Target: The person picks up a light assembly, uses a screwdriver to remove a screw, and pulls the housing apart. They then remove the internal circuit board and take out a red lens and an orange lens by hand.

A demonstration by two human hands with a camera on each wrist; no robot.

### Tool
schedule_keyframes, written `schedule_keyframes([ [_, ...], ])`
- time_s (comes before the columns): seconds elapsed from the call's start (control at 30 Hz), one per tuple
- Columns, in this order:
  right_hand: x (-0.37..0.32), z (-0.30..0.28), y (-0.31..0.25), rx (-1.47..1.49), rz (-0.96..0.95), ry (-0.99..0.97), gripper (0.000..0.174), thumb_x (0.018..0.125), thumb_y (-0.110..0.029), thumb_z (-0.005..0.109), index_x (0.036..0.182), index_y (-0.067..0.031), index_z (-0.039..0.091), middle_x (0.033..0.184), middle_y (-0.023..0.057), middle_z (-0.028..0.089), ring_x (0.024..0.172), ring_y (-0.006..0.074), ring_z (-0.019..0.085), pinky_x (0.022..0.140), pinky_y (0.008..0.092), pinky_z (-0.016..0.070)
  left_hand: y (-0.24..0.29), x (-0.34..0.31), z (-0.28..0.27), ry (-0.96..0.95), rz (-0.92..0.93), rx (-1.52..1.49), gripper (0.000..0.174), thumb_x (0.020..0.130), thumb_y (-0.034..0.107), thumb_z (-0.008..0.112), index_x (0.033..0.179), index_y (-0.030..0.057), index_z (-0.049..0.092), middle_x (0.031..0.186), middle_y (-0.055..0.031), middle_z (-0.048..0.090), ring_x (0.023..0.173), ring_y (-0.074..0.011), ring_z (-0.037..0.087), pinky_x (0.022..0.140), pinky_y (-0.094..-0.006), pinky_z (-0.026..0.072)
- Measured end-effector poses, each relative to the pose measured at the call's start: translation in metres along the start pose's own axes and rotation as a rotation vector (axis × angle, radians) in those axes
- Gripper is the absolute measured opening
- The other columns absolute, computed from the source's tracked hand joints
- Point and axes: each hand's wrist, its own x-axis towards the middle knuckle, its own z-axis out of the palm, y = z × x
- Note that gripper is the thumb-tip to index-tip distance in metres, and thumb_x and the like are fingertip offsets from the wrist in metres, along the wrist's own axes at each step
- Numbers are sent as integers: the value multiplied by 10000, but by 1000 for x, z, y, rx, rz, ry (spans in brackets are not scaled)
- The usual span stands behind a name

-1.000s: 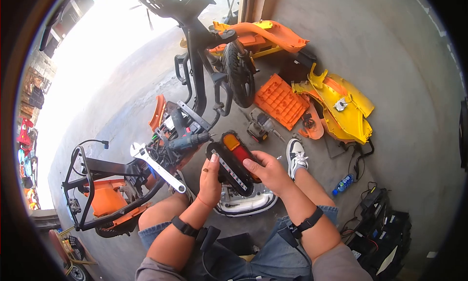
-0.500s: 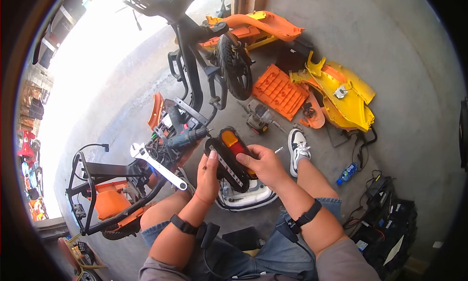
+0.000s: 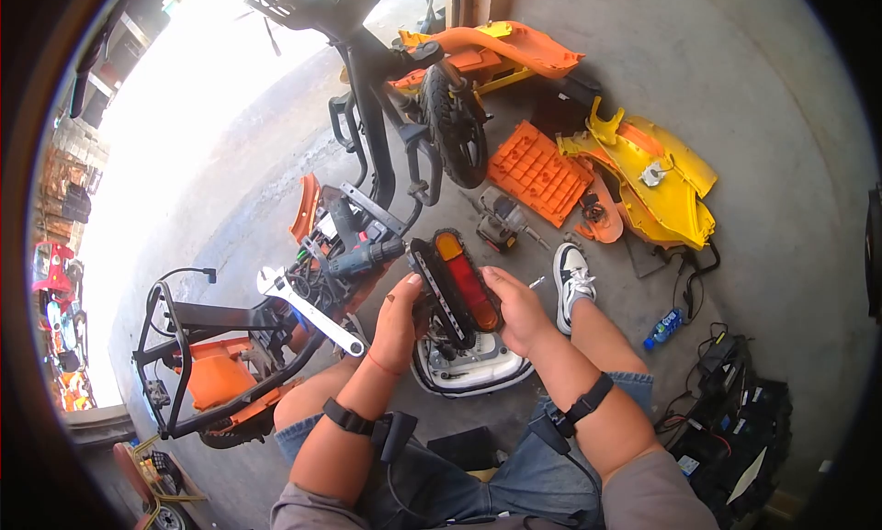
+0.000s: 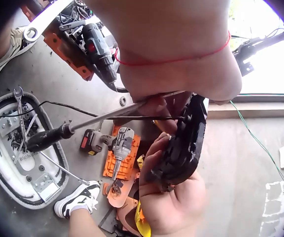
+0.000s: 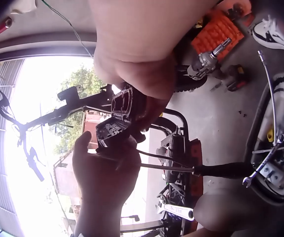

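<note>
In the head view my right hand [image 3: 519, 314] holds a long oval tail light with an amber and red lens [image 3: 466, 277], its thumb along the right edge. My left hand [image 3: 395, 323] grips a second long black light piece [image 3: 434, 287] with a pale strip down it. The two pieces lie side by side, close together. A screwdriver with a black handle [image 4: 50, 137] juts from under my left hand in the left wrist view, its shaft running towards the fingers. A thin black cable [image 4: 78, 109] trails from the black piece [image 4: 189, 140]. Most left fingertips are hidden.
Below the hands sits a white pan with a black rim [image 3: 473, 383], with wrenches on it. A large adjustable wrench [image 3: 312, 310] and a drill [image 3: 367, 257] rest on the scooter frame [image 3: 372, 135] at left. Orange panels [image 3: 540, 174] and a yellow one [image 3: 666, 176] lie beyond.
The right thumb has slid from the lens face to the light's right edge. Both light pieces have turned slightly and come closer together. The head view has shifted a little.
</note>
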Motion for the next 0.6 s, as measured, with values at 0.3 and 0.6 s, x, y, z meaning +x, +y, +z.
schedule_keyframes([
  [0.3, 5, -3, -1, 111, 42, -143, 337, 1046, -221, 392, 1278, -31, 547, 1180, 93, 643, 1078, 194, 624, 957, 363, 482, 4, 0, -5, -144, -52, 162, 614, 982, 315, 549, 1487, 20, 364, 970, -42, 606, 601, -71, 479, 492, -206, 378],
  [0.6, 5, -1, 5, 138, 93, -188, 389, 1064, -260, 341, 1354, -54, 496, 1263, 90, 611, 1149, 206, 594, 997, 377, 459, -17, 9, -15, -250, 166, 337, 669, 944, 183, 619, 1500, -19, 307, 1244, -83, 516, 984, -132, 550, 786, -260, 479],
])
